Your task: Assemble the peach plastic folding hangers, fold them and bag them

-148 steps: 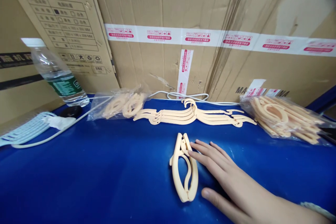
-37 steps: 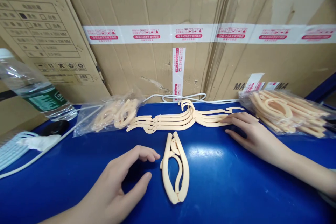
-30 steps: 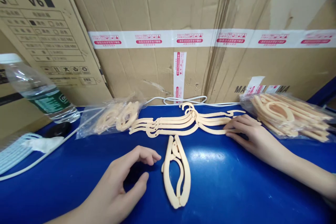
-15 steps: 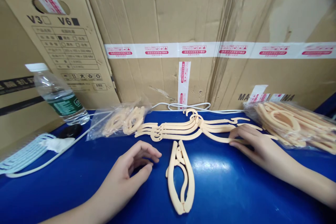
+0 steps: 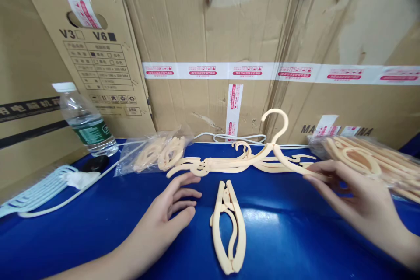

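Observation:
My right hand (image 5: 354, 197) pinches one arm of an unfolded cream plastic clothes hanger (image 5: 262, 155), which is lifted and tilted with its hook standing up. Close to that hanger's other end is my left hand (image 5: 175, 208), fingers apart and curved, holding nothing; I cannot tell whether its fingertips touch the hanger. Behind the raised one, more unfolded hangers (image 5: 267, 168) lie stacked on the blue table, partly hidden. A folded hanger (image 5: 229, 227) rests between my hands, its two arms together and pointing toward me.
Bagged folded hangers lie at the right (image 5: 377, 162) and back left in a clear plastic bag (image 5: 154, 155). A water bottle (image 5: 88, 120), a black round object (image 5: 94, 164) and a light blue rack (image 5: 39, 188) stand left. A white cable (image 5: 70, 197) crosses the table. Cardboard boxes (image 5: 197, 22) wall the back.
My right hand has lifted the front hanger off the stack, raising its hook, and moved a little right. The view has shifted slightly. My left hand's fingers are now more spread.

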Available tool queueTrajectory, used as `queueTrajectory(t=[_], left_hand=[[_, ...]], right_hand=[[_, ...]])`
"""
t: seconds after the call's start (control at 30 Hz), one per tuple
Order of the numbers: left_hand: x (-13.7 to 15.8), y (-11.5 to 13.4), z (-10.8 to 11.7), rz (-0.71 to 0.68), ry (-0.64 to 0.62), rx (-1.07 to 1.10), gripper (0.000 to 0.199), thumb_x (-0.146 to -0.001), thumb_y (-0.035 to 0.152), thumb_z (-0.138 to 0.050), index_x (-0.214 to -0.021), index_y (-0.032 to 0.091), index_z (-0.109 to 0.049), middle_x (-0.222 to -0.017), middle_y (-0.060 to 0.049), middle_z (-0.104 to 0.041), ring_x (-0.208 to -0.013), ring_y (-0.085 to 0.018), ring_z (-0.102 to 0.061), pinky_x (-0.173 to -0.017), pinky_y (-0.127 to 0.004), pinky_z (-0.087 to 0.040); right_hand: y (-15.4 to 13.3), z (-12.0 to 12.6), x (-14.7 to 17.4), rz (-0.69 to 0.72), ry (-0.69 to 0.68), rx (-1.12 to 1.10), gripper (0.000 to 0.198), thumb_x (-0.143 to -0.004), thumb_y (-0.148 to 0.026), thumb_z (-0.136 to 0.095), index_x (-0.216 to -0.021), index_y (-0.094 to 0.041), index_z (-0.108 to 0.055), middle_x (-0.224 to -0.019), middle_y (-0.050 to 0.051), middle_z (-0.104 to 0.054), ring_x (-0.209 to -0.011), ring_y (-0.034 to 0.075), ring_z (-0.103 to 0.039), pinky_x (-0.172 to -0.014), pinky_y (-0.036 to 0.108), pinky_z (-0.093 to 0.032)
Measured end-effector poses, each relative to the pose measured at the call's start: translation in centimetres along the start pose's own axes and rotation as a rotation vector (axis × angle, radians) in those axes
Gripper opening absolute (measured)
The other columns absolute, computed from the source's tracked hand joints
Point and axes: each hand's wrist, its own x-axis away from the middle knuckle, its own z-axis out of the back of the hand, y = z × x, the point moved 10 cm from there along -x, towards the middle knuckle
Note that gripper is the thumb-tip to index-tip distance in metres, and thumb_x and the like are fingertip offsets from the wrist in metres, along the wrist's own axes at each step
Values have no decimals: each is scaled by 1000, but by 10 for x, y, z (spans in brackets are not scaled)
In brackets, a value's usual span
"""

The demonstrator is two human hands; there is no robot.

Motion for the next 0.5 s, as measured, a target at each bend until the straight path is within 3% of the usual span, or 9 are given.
queueTrajectory(t=[0.13,0.2,0.27,0.37,0.43,0.5], left_hand=[[13,16,-2,-98,50,-190,66,-88,36,-54,-147,28,-24,-140,-13,-49,-121,-28,-56,-100,-43,-50],[21,36,-11,-240,31,-354,66,-89,33,-54,-148,37,-25,-149,-7,-41,-129,-28,-49,-106,-42,-44],[27,52,-21,-364,-7,-450,60,-90,30,-55,-144,42,-33,-145,-2,-46,-129,-25,-49,-108,-38,-43],[25,57,-28,-368,-67,-417,46,-93,29,-52,-138,38,-45,-109,0,-68,-88,-15,-68,-84,-24,-54],[20,49,-25,-264,-79,-354,35,-94,33,-50,-129,32,-54,-79,3,-68,-61,-11,-63,-64,-19,-53],[15,40,-18,-137,-46,-289,29,-94,38,-51,-119,27,-61,-66,4,-63,-56,-11,-60,-58,-18,-49]], right_hand=[[-32,-10,6,166,-105,-79,7,-95,-25,-54,-98,-21,-57,-82,3,-68,-68,15,-68,-61,22,-54],[-44,-14,11,204,-157,-123,8,-94,-21,-54,-101,-21,-57,-85,4,-69,-71,16,-68,-61,24,-53],[-52,-17,15,197,-191,-158,11,-94,-19,-54,-104,-21,-56,-87,4,-68,-72,17,-67,-61,24,-53],[-58,-18,18,201,-205,-180,12,-94,-18,-53,-106,-20,-56,-88,4,-68,-73,16,-67,-61,24,-52],[-61,-18,19,236,-214,-153,17,-95,-17,-50,-110,-19,-56,-92,6,-69,-77,17,-67,-63,25,-53],[-64,-18,20,298,-220,-60,25,-96,-16,-45,-119,-19,-55,-99,8,-70,-85,20,-66,-69,30,-53]])
